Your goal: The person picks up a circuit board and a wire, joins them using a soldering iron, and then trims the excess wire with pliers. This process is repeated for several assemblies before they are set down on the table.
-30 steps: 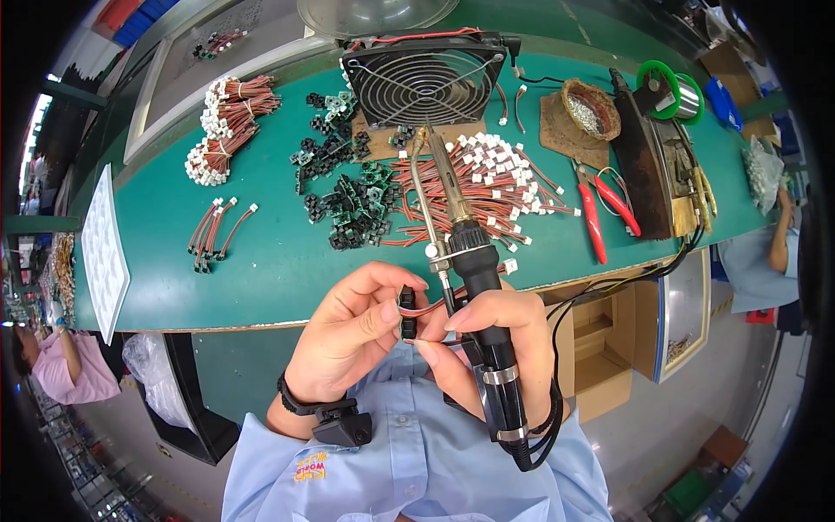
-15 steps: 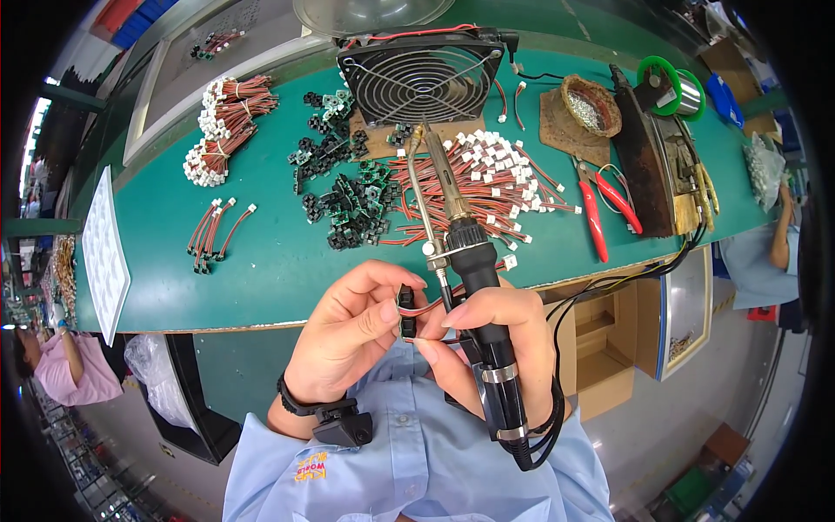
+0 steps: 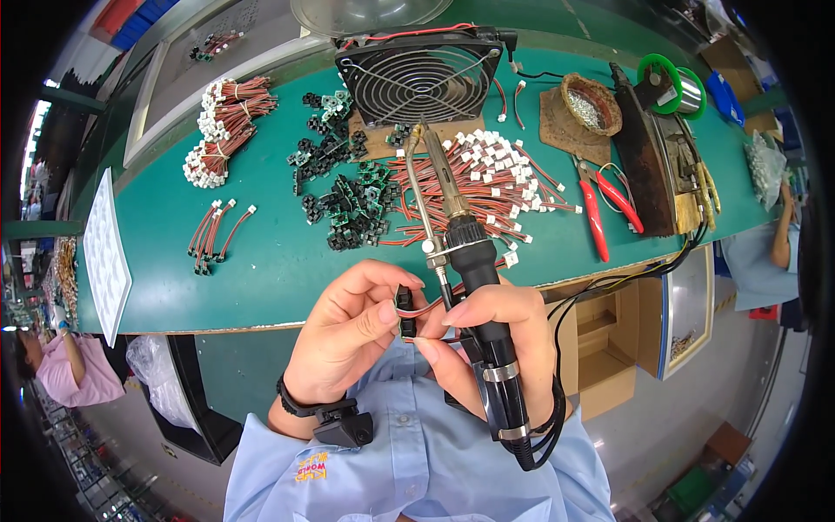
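Observation:
Between the fingertips of my left hand is pinched a small black component with a green circuit board. My right hand is wrapped round a soldering iron with a thin metal feed tube at its side, its tip pointing away from me. The right thumb and forefinger also pinch the red, white and black wires that meet the component. Whether the wires are joined to it cannot be made out. Beyond the hands lie a heap of black and green components and a spread of wires with white connectors.
A black fan stands at the back. To the right are red-handled pliers, a bowl of solder bits and a solder spool. Bundled wires and several finished-looking pieces lie left, by a white tray.
Almost nothing differs. Both hands keep their hold on the component, the wires and the soldering iron, with only a very slight shift.

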Action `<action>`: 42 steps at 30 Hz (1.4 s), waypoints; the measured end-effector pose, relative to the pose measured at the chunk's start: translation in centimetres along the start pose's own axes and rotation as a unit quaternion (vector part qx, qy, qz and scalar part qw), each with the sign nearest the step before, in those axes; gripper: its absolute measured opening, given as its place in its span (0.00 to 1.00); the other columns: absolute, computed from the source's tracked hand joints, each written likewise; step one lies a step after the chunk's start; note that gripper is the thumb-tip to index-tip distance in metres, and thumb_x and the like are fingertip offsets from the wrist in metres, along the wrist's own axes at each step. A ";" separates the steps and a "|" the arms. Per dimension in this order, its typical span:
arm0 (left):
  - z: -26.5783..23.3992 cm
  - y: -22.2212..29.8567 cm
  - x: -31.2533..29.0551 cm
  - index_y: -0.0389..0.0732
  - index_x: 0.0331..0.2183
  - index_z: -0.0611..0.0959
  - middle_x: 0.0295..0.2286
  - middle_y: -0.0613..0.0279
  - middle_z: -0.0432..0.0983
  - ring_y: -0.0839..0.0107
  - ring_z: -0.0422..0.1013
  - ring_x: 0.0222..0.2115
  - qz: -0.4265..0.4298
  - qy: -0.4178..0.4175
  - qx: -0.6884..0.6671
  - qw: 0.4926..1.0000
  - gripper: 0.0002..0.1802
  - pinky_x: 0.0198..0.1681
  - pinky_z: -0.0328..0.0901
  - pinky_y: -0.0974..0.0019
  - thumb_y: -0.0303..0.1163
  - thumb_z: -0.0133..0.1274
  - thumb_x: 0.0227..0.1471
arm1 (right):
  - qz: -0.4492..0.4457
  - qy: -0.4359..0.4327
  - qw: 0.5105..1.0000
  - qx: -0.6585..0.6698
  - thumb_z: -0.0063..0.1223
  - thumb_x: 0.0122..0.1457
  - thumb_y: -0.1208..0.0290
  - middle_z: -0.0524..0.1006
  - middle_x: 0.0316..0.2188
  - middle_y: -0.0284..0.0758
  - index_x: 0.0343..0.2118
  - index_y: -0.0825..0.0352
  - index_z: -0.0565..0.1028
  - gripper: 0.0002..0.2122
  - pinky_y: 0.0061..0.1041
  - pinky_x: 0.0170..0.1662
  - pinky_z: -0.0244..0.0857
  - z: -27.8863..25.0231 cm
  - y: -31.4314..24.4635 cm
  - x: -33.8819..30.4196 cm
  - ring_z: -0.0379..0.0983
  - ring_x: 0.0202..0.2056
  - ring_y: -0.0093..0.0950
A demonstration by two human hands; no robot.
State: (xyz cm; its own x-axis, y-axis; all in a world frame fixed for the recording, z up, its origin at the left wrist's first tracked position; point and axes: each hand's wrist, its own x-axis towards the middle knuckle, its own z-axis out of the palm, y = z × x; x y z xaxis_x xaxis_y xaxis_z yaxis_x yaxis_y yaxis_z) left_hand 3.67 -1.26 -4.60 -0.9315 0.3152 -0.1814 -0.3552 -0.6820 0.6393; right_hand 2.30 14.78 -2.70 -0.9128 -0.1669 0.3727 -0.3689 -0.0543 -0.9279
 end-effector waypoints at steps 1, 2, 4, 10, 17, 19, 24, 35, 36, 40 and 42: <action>0.0 0.0 0.0 0.37 0.42 0.72 0.38 0.60 0.71 0.70 0.67 0.40 0.000 0.000 0.000 1.000 0.15 0.43 0.61 0.66 0.31 0.51 0.53 | -0.004 0.000 1.000 -0.004 0.60 0.37 0.87 0.74 0.28 0.34 0.35 0.68 0.68 0.20 0.24 0.26 0.61 0.0 0.0 0.0 0.66 0.23 0.29; 0.0 0.0 0.0 0.37 0.42 0.72 0.38 0.60 0.71 0.70 0.67 0.40 0.001 -0.001 0.002 1.000 0.15 0.43 0.61 0.66 0.31 0.51 0.53 | -0.008 0.001 1.000 -0.008 0.60 0.37 0.87 0.74 0.28 0.34 0.35 0.68 0.68 0.20 0.24 0.26 0.61 0.0 0.0 0.1 0.66 0.23 0.29; 0.0 0.0 0.0 0.37 0.42 0.72 0.38 0.60 0.71 0.70 0.67 0.39 0.002 -0.002 0.005 1.000 0.15 0.43 0.61 0.67 0.31 0.51 0.53 | -0.012 0.000 1.000 -0.015 0.60 0.37 0.87 0.74 0.28 0.34 0.35 0.68 0.68 0.20 0.24 0.26 0.61 0.0 -0.1 0.2 0.66 0.23 0.28; 0.3 0.1 0.0 0.36 0.42 0.71 0.38 0.59 0.71 0.70 0.67 0.39 0.017 0.005 0.036 0.999 0.15 0.43 0.61 0.67 0.31 0.51 0.53 | -0.008 -0.017 1.000 -0.007 0.60 0.37 0.87 0.75 0.28 0.34 0.35 0.67 0.69 0.20 0.23 0.26 0.61 -0.3 0.2 0.1 0.67 0.23 0.28; 1.1 1.1 -0.3 0.34 0.42 0.71 0.38 0.58 0.72 0.73 0.68 0.39 0.030 0.021 0.121 0.992 0.14 0.43 0.62 0.68 0.29 0.50 0.53 | 0.050 -0.010 0.999 0.016 0.60 0.38 0.86 0.75 0.28 0.33 0.36 0.66 0.69 0.19 0.23 0.30 0.65 -0.5 -0.2 0.0 0.71 0.27 0.29; 1.6 1.5 -0.3 0.34 0.42 0.70 0.38 0.58 0.72 0.74 0.68 0.38 0.023 0.031 0.152 0.988 0.14 0.44 0.62 0.69 0.28 0.49 0.53 | 0.055 -0.007 0.998 0.016 0.60 0.38 0.86 0.75 0.28 0.34 0.36 0.66 0.69 0.19 0.24 0.31 0.65 -0.7 -0.3 0.1 0.72 0.28 0.29; 1.2 1.5 -0.7 0.33 0.41 0.70 0.38 0.58 0.72 0.75 0.68 0.38 0.045 0.025 0.198 0.979 0.12 0.44 0.61 0.70 0.27 0.48 0.54 | 0.022 -0.090 0.995 -0.035 0.58 0.46 0.87 0.73 0.29 0.40 0.39 0.69 0.62 0.20 0.23 0.34 0.71 -1.4 -0.3 0.5 0.75 0.30 0.26; 2.4 1.6 -0.1 0.36 0.33 0.67 0.31 0.50 0.74 0.67 0.72 0.34 0.057 0.075 0.146 0.985 0.12 0.39 0.62 0.67 0.33 0.49 0.54 | 0.043 -0.041 0.998 -0.028 0.56 0.51 0.79 0.73 0.32 0.44 0.41 0.68 0.60 0.17 0.25 0.35 0.68 -2.0 0.1 -0.5 0.73 0.30 0.31; 2.3 1.7 -0.1 0.36 0.33 0.67 0.31 0.49 0.75 0.66 0.72 0.34 0.062 0.071 0.135 0.986 0.11 0.40 0.62 0.67 0.33 0.48 0.54 | -0.005 -0.040 0.994 -0.105 0.56 0.52 0.74 0.73 0.31 0.44 0.42 0.68 0.60 0.18 0.27 0.36 0.66 -2.6 0.1 -0.5 0.73 0.29 0.32; 1.4 1.3 0.5 0.37 0.33 0.66 0.32 0.50 0.75 0.65 0.72 0.36 0.130 0.127 0.164 0.970 0.09 0.42 0.62 0.66 0.31 0.46 0.55 | -0.106 -0.029 0.962 -0.248 0.57 0.51 0.62 0.73 0.29 0.41 0.45 0.67 0.61 0.23 0.33 0.39 0.60 -4.5 0.2 -0.9 0.70 0.28 0.33; 0.9 1.3 0.4 0.37 0.33 0.66 0.31 0.50 0.75 0.65 0.72 0.37 0.141 0.136 0.179 0.964 0.08 0.43 0.62 0.66 0.30 0.46 0.56 | -0.102 -0.001 0.967 -0.234 0.58 0.48 0.56 0.73 0.28 0.40 0.45 0.66 0.63 0.26 0.36 0.41 0.55 -4.9 0.2 -1.8 0.69 0.28 0.32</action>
State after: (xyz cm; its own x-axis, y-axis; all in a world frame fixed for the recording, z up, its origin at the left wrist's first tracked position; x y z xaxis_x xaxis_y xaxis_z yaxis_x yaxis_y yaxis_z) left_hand 2.92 -1.41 -3.14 -0.9904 -0.0679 -0.1205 -0.0801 -0.4290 0.8998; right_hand 3.03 19.90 -3.48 -0.8128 -0.2026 0.5462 -0.5802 0.3658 -0.7277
